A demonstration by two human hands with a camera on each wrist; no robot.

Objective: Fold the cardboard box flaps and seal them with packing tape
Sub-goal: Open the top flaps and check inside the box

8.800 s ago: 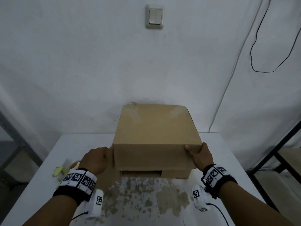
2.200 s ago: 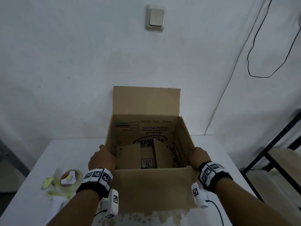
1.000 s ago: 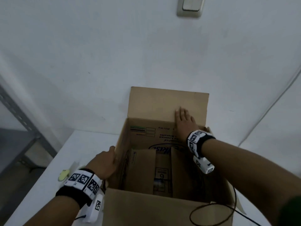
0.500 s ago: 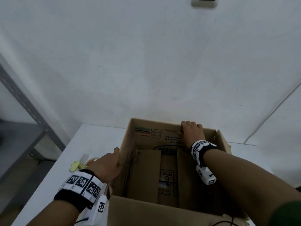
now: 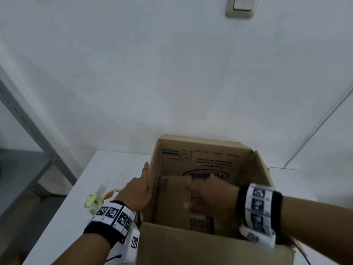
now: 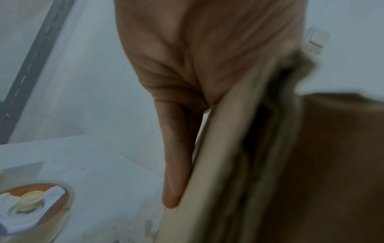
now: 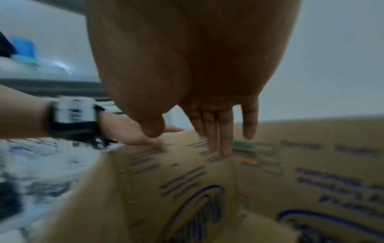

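- Standing open-topped on the white table, near the white wall: brown printed cardboard box, top flaps not folded shut, bottom flaps visible inside.
- Bracing the box's left wall from outside: left hand, fingers straight and flat against the cardboard, thumb along the top edge; wrist view confirms a flat press, nothing held.
- Reaching over the box opening toward its left wall: right hand, blurred in the head view; wrist view shows fingers extended and slightly spread, gripping nothing.
- Lying on the table just left of the box, behind the left wrist: brown roll of packing tape in a pale yellow-and-white dispenser, untouched.
- Judged as an early stage: flaps being readied, none yet folded across the opening, no tape seen on top.
- Likely next: bringing the side flaps in over the opening, then the long flaps, holding the seam flat with one hand while the other fetches the tape.
- Worth watching: flaps springing back up once released.
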